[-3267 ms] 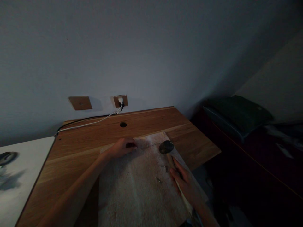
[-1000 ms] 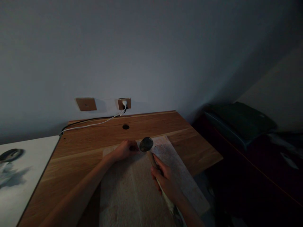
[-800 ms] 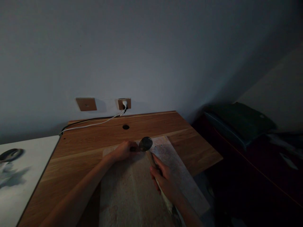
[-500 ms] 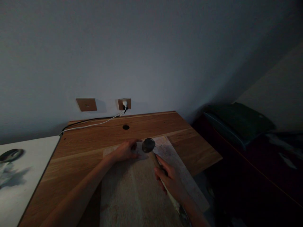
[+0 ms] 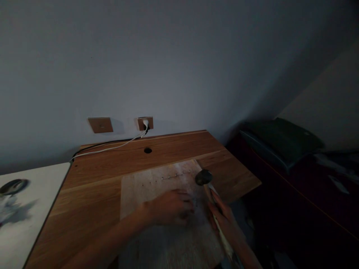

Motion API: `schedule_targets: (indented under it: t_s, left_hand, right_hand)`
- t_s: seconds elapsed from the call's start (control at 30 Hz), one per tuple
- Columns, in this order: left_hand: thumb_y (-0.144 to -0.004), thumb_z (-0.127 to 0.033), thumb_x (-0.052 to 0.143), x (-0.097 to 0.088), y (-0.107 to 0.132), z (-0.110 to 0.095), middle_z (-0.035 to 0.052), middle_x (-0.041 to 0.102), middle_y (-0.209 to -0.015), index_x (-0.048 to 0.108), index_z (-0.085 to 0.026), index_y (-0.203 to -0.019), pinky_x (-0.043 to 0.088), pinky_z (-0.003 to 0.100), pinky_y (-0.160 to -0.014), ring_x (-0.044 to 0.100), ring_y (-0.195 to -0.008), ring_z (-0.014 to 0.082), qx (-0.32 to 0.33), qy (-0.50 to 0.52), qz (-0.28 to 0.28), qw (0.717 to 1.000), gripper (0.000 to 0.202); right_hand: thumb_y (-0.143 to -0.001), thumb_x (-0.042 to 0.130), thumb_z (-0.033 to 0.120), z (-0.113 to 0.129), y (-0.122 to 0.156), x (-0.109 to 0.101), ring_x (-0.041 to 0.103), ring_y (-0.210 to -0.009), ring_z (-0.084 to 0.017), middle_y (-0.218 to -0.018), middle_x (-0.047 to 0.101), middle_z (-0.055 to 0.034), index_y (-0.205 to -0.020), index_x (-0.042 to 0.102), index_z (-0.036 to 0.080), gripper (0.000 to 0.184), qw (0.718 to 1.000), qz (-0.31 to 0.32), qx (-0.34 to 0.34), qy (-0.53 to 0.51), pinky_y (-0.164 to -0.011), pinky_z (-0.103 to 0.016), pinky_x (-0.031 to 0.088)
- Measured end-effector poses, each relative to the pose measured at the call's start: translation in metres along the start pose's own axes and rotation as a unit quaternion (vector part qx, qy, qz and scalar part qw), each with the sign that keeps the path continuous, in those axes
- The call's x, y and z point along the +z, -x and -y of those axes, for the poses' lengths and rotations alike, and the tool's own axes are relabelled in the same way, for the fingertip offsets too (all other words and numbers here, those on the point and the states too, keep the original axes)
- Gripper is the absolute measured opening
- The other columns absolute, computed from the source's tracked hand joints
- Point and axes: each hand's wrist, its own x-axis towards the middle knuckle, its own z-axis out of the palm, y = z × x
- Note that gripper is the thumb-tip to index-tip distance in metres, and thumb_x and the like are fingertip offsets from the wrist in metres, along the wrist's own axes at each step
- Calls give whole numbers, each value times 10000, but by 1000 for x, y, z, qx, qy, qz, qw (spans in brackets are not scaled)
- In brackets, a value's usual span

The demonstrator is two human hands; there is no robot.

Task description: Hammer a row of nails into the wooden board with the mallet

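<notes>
My right hand [image 5: 223,215] is wrapped round the pale handle of a hammer [image 5: 204,177]. Its dark, round head hangs over the right edge of a light wooden board [image 5: 134,209]. Over the middle of that board is my left hand [image 5: 172,205], blurred by motion; whether its fingers hold anything is hidden. Near the board's far edge runs a row of small nails [image 5: 176,175], with several dark dots to the left of them. Below the row, my left hand covers part of the board.
The board lies on a brown wooden desk [image 5: 95,198] against the wall. White and black cables [image 5: 112,147] run from a wall socket [image 5: 145,123]. At left is a white table [image 5: 53,186] with a dark ring-shaped thing [image 5: 14,186]. A dark green cushion-like thing [image 5: 283,140] lies at right.
My left hand has drawn back from the board's far edge towards me, uncovering the row of nails. My right hand has carried the hammer to the right.
</notes>
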Motion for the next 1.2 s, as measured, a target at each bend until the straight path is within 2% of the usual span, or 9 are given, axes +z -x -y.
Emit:
schedule_targets:
  t_s: [0.2,0.3,0.43,0.53,0.63,0.7,0.77,0.87,1.2]
  left_hand:
    - [-946,-164,533,13,-1,-15,57,728,-1021,692,-340,-1068,469,358,-946,647,-1037,235,-28,11,11,999,266]
    - [-908,-131,562,9,1,-12,62,730,-1001,709,-319,-1027,471,372,-917,649,-965,244,-44,37,-1,998,266]
    - [-879,-143,568,-18,13,10,73,709,-976,710,-248,-952,490,357,-803,655,-888,243,-124,4,24,992,191]
    - [-804,-71,540,-48,36,37,43,710,-919,701,-217,-888,471,297,-741,652,-808,190,-213,23,10,977,234]
    - [-791,-85,536,-66,60,64,22,717,-829,696,-204,-855,445,258,-681,645,-740,159,-281,45,-18,958,209]
    - [-778,-89,536,-68,71,76,15,719,-788,698,-202,-828,432,248,-654,642,-707,151,-299,49,-11,953,204]
    - [-762,-80,535,-65,76,81,14,721,-773,696,-199,-801,429,247,-648,642,-693,149,-303,49,-2,952,203]
    - [-762,-85,547,-61,74,82,17,720,-776,689,-197,-792,433,253,-657,647,-700,154,-293,52,-8,955,184]
    - [-774,-80,559,-49,65,85,4,703,-760,673,-202,-783,429,252,-675,650,-722,157,-291,78,-41,953,168]
  right_hand:
    - [-911,557,595,9,5,1,525,-444,-161,-660,648,7,-1543,443,208,750,998,28,42,-28,-427,-280,433]
    - [-913,563,576,11,5,1,583,-506,-191,-704,680,-15,-1537,454,207,733,999,24,40,-17,-477,-312,482]
    - [-875,602,556,14,3,0,705,-814,-285,-924,760,-81,-1452,571,248,655,1000,-4,8,0,-638,-378,568]
    - [-844,620,563,17,3,-1,671,-1079,-332,-1142,749,-100,-1372,649,266,607,999,-34,-7,25,-785,-420,580]
    - [-839,617,573,18,4,-1,637,-1156,-339,-1224,724,-97,-1346,667,271,592,998,-47,-9,33,-825,-421,571]
    - [-851,610,569,16,3,1,682,-1028,-309,-1160,736,-107,-1383,636,245,623,999,-35,-6,21,-755,-382,572]
    - [-875,586,573,13,3,2,680,-713,-244,-940,746,-89,-1461,553,212,690,1000,-5,17,-4,-571,-335,535]
    - [-903,557,582,10,3,4,459,-398,-146,-653,614,12,-1543,427,203,755,997,36,48,-49,-380,-282,381]
    - [-877,579,607,13,3,5,414,-397,-117,-642,563,34,-1545,416,190,805,997,32,43,-63,-379,-262,364]
